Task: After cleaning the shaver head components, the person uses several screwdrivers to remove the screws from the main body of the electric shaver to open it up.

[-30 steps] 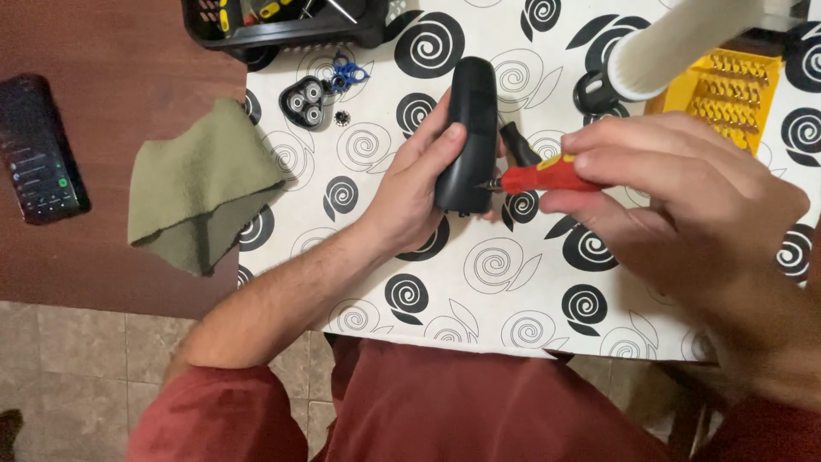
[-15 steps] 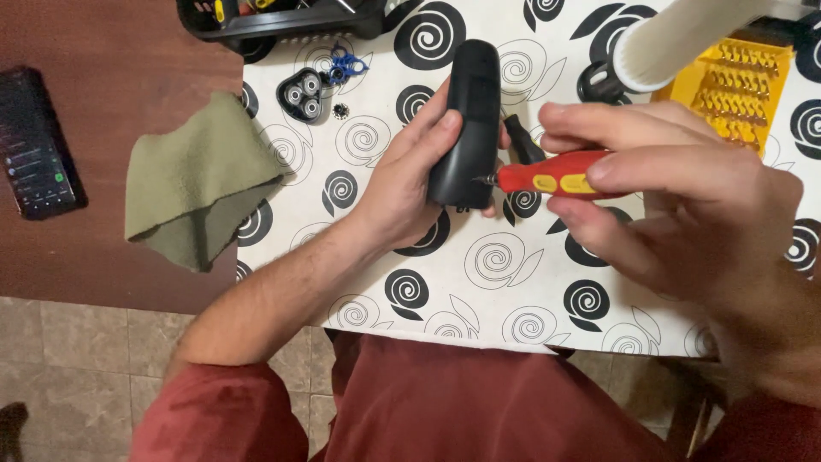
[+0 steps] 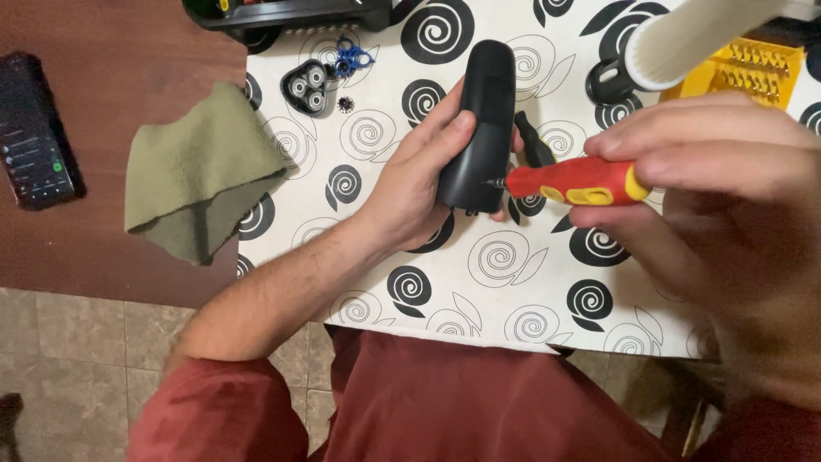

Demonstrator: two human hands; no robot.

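On the left of the worktop (image 3: 111,51) lie a dark phone (image 3: 34,128) and a folded green cloth (image 3: 201,171). My left hand (image 3: 415,184) wraps around the black shaver body (image 3: 483,128), tilted above the spiral-patterned cover. My right hand (image 3: 727,214), blurred, grips the red screwdriver (image 3: 577,181), tip against the body. Far right, a yellow bit case (image 3: 753,64) is cut off.

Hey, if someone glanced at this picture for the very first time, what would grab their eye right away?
Probably the red and yellow screwdriver at centre right, held in the right hand with its tip against the black oblong plastic shaver body that the left hand grips. Beneath them lies the white tablecloth with black spiral patterns. At left, an olive green cloth lies half on the brown wooden table.
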